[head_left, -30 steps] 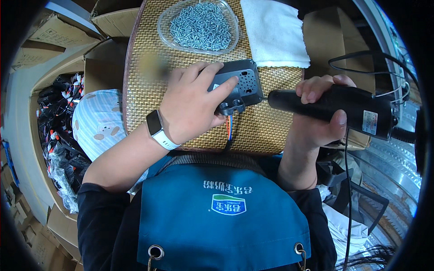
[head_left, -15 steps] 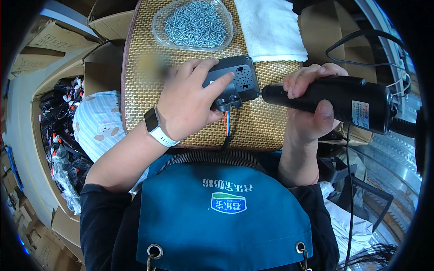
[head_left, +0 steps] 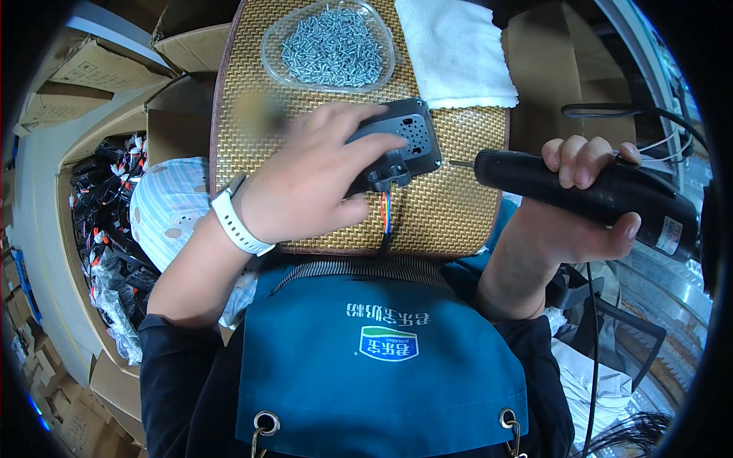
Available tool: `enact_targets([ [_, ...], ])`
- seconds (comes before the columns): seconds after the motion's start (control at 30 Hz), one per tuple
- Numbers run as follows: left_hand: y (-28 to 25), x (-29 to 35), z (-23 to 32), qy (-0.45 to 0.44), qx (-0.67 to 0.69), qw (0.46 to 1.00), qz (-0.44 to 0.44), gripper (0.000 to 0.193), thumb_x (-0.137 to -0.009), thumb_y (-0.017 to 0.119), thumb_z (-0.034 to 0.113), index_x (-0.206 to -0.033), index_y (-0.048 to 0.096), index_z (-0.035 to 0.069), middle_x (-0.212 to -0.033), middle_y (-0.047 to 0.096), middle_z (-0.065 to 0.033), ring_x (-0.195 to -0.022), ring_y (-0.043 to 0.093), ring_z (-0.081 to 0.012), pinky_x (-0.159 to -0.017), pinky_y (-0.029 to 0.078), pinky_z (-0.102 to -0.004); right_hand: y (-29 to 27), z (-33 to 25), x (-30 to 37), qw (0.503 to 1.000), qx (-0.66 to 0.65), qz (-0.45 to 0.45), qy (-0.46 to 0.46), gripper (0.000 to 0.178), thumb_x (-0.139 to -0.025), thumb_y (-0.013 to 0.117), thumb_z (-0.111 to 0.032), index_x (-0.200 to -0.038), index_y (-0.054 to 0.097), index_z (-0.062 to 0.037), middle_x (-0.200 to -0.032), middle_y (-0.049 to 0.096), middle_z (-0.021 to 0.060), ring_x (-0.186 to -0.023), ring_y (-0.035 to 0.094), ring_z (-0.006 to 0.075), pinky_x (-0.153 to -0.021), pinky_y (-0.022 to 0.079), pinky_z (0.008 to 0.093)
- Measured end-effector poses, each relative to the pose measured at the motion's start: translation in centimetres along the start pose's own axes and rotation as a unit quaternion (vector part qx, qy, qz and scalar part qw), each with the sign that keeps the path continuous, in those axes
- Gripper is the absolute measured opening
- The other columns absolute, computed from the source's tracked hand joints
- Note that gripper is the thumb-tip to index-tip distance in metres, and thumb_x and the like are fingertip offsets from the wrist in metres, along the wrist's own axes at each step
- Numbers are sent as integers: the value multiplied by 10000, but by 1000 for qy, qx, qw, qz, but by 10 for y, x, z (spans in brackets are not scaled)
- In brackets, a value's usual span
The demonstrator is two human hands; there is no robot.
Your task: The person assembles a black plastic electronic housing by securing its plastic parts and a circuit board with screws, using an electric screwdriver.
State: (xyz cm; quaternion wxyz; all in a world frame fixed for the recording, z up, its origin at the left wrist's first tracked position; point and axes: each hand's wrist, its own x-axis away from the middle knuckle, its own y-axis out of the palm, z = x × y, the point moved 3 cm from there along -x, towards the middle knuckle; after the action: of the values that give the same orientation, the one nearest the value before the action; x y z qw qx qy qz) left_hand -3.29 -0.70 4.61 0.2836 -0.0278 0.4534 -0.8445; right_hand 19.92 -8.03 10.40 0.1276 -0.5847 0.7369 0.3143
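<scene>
Head view, single frame, catalogued from the near edge outward.

Left hand (head_left: 305,187): laid flat over a dark grey plastic housing (head_left: 401,145), fingers spread across its top and thumb at the near edge, pressing it down rather than gripping it round. White wristband (head_left: 238,225) on that wrist.

Housing: lies on a woven cane mat (head_left: 458,221), right of centre, tilted; red, blue and orange wires (head_left: 386,214) trail from its near side toward the person's blue apron (head_left: 382,366).

Right hand (head_left: 569,221): closed fully round a black electric screwdriver (head_left: 580,191), held roughly level, its thin bit (head_left: 460,162) pointing left at the housing's right edge. Bit tip is just beside the housing; whether it touches cannot be told.

Further items: clear shallow dish of small silver screws (head_left: 330,46) at the far end of the mat; folded white cloth (head_left: 454,49) to its right, close to the housing's far corner; cardboard boxes (head_left: 114,69) at left; black cable (head_left: 592,320) hanging from the driver.

Risks, as judged: the bit enters from the side at a shallow angle, so it may skate off and mark the plastic or meet the nearby fingertips. Flat-palm hold may let the housing slide on the weave. Loose wires sit near enough to be pinched.
</scene>
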Motion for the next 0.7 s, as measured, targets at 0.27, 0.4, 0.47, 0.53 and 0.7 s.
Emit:
enact_targets([
  [0.27, -19, -9, 3, 39, -60, 997, -11, 678, -649, 784, 160, -1277, 533, 119, -1346, 472, -167, -1278, 417, -354, -1043, 358, -464, 24, -19, 0, 999, -33, -43, -6, 595, -773, 639, -531, -1170, 523, -103, -776, 484, 7, -694, 477, 120, -676, 378, 288],
  [0.4, -14, 40, -18, -66, -131, 989, -21, 836, -554, 854, 138, -1315, 511, 191, -1369, 436, -187, -1267, 418, -390, -1032, 389, -451, 64, 2, 7, 990, -71, -121, 4, 672, -765, 700, -556, -1213, 485, -104, -780, 528, 1, -672, 523, 115, -626, 402, 276],
  [0.47, -3, 45, -16, -76, -94, 993, -1, 831, -561, 849, 139, -1317, 508, 188, -1365, 440, -187, -1262, 424, -390, -1029, 392, -448, 84, 16, 10, 984, -80, -161, 6, 690, -770, 699, -569, -1225, 476, -101, -790, 541, 7, -665, 525, 118, -613, 408, 281],
  [0.53, 8, 44, -20, -57, -55, 996, 43, 818, -577, 833, 134, -1322, 501, 188, -1355, 448, -187, -1239, 446, -386, -1021, 399, -444, 99, 31, 16, 969, -133, -205, 27, 685, -802, 754, -412, -1254, 396, -42, -843, 610, 108, -752, 600, 195, -719, 488, 356],
  [0.7, 16, 46, -31, -40, -44, 996, 69, 811, -586, 834, 152, -1324, 503, 214, -1341, 469, -167, -1229, 466, -348, -1017, 413, -417, 120, 54, 26, 970, -60, -217, 94, 663, -791, 750, -421, -1190, 402, -22, -810, 602, 104, -723, 591, 194, -710, 487, 358],
])
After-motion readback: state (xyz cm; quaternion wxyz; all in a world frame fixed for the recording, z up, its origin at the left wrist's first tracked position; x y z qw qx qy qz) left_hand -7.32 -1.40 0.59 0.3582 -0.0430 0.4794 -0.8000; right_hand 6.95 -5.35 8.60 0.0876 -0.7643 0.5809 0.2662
